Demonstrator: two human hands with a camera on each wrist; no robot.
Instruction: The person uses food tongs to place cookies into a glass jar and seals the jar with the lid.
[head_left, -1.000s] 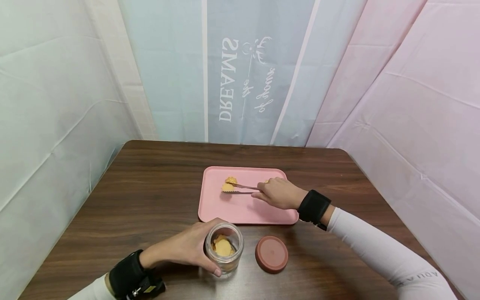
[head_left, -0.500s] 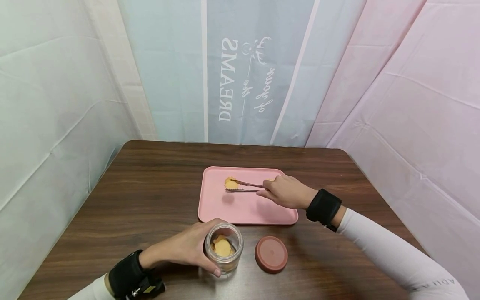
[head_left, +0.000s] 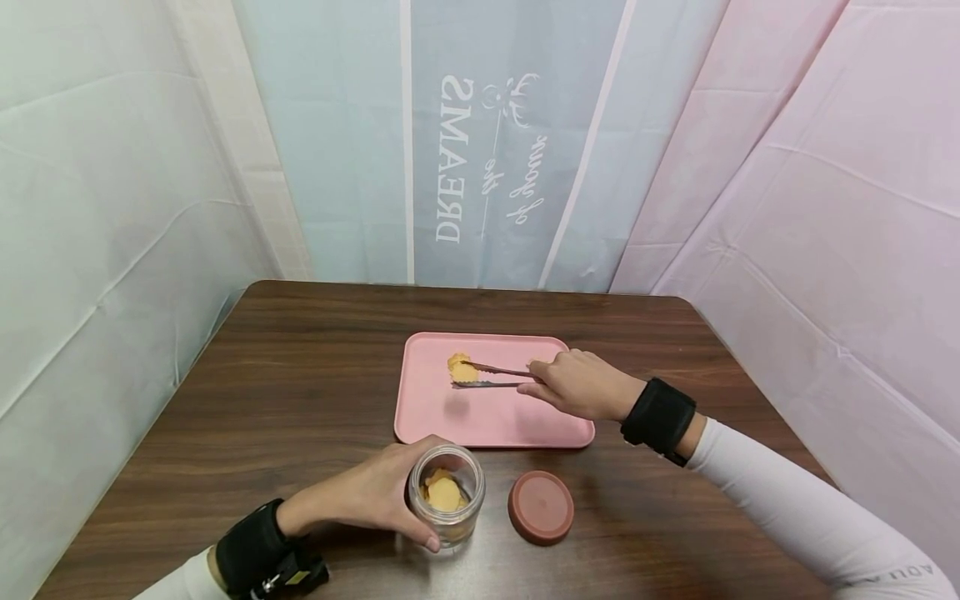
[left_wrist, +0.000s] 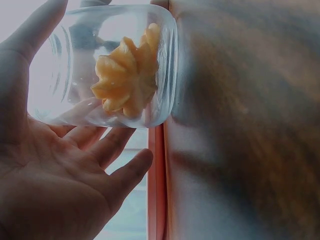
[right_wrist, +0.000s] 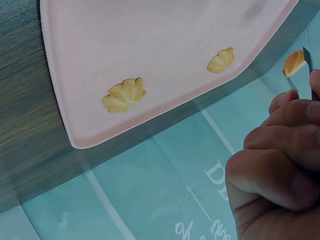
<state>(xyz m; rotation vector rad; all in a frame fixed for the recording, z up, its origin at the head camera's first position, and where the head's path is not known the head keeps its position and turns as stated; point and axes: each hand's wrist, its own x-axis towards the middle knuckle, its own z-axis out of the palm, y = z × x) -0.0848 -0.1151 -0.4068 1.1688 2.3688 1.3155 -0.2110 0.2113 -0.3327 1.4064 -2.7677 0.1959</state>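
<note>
A person's right hand [head_left: 581, 385] squeezes tongs [head_left: 491, 376] shut on a cookie [head_left: 461, 370], lifted above the pink tray [head_left: 487, 417], where two more cookies [right_wrist: 124, 94] lie. The left hand [head_left: 367, 494] wraps its fingers round an open glass jar [head_left: 447, 496] of cookies on the table [head_left: 300, 392], its lid [head_left: 541, 507] just beside.

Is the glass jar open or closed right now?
Open. The glass jar has no lid on it; the brown lid lies beside it on the table, and cookies show inside.
</note>
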